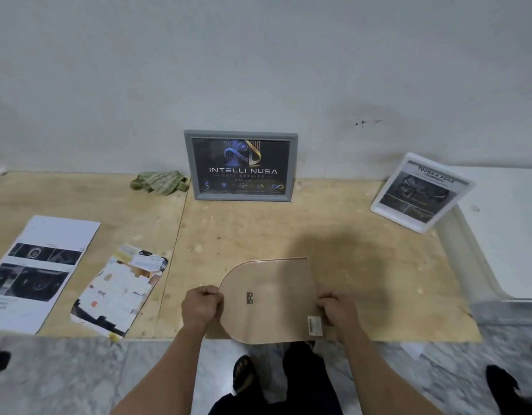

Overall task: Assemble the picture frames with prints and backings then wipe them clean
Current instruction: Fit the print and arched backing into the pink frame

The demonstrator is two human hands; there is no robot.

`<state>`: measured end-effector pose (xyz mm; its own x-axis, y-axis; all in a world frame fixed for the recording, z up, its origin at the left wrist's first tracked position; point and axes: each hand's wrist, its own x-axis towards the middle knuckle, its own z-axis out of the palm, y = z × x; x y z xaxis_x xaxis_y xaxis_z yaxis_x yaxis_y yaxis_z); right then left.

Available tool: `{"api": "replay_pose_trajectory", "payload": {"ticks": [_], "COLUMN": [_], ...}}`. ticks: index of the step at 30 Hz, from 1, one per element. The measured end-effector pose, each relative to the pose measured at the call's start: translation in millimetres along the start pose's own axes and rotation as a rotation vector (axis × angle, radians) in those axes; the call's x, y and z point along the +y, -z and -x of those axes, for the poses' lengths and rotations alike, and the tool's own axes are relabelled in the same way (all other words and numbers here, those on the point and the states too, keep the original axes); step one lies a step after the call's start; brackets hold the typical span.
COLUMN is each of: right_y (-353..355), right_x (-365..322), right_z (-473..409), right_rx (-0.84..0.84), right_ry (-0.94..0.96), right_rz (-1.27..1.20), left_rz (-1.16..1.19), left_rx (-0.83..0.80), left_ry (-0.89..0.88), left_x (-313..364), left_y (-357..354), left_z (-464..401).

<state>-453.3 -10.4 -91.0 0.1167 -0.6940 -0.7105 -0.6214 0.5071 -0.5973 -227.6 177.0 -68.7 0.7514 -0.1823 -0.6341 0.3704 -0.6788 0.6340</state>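
Observation:
I hold an arch-shaped brown frame [269, 298] back side up, just above the plywood board [363, 265]. A metal hanger sits at its middle and a barcode sticker near its right lower edge. My left hand [202, 305] grips its rounded left edge. At the straight right edge, my right hand [336, 307] grips it too. A grey frame [240, 165] with a dark "Intelli Nusa" print leans upright against the wall. A white frame [420, 191] with a grey print leans at the right. A crumpled green cloth [158, 182] lies left of the grey frame.
A large printed sheet [38, 271] and an arch-shaped print [119, 290] lie flat on the left board. A white raised ledge [474, 253] borders the plywood at the right. Marble floor [79, 372] and my feet are below the board's near edge.

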Motion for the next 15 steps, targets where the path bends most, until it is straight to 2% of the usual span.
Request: {"api": "replay_pose_trajectory", "payload": {"ticks": [4, 15], "right_y": [-6, -14], "right_x": [2, -8], "right_z": [1, -2], "right_rx": [0.019, 0.046], "right_ry": [0.004, 0.041], "right_rz": [0.02, 0.081], "left_rz": [-0.127, -0.181], "left_rx": [0.027, 0.04], "left_ry": [-0.042, -0.044], "left_x": [1, -3], "left_y": [-2, -2], "left_z": [3, -2]}}
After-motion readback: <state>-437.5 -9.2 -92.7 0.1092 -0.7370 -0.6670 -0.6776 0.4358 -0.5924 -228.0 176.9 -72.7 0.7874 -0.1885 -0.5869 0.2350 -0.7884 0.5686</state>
